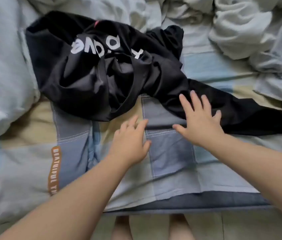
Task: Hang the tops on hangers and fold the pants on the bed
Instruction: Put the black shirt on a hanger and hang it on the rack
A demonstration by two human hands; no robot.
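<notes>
A crumpled heap of black clothes (102, 70) lies in the middle of the bed, with white letters showing on its top. One long black piece (240, 115) trails from the heap to the right. My right hand (199, 122) is spread flat, fingers straight, over the near end of that piece and a grey-blue garment (169, 153) with white stitching that lies flat under the heap. My left hand (129, 141) hovers over or rests on the bed between the garment's two parts, fingers relaxed and holding nothing. No hanger is in view.
The bed has a sheet (24, 163) in pale blue and beige blocks with an orange lettered strip (54, 170). A pale duvet (1, 70) bulges at the left. Rumpled white and striped bedding (251, 32) fills the back right. My feet stand on the floor (240, 226) at the bed's near edge.
</notes>
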